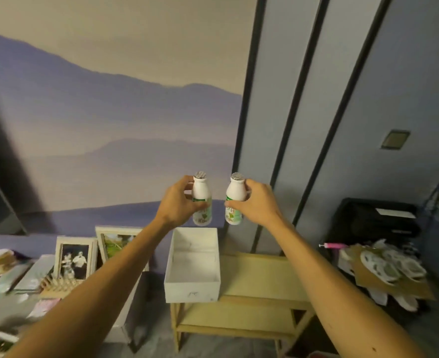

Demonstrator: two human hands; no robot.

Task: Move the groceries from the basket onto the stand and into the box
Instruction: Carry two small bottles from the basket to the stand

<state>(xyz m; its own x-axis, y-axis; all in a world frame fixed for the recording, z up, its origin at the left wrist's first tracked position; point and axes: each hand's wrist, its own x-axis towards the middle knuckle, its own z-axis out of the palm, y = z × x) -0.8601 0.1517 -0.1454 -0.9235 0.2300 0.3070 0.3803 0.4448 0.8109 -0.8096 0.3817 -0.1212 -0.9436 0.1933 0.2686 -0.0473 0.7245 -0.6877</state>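
Head view: both arms reach out in front. The left hand (178, 202) is wrapped around a small white bottle (202, 200), and the right hand (258, 202) is wrapped around a second white bottle (234, 200). Both bottles stand up straight, close side by side but not touching. Each has a silver foil top and a green label (the words on it are too blurry to read).

The bottles are held up in the air, above the far end of a white box (192, 282). The box is open on top and looks empty inside. It sits on the left end of a pale wooden stand (262, 276), which has a lower shelf too.

Left of the box, two picture frames (75, 258) lean on the wall. To the right is a black case (376, 219), and near it a pile of what may be flat packets (389, 271). A purple hill picture (110, 120) covers the wall behind.
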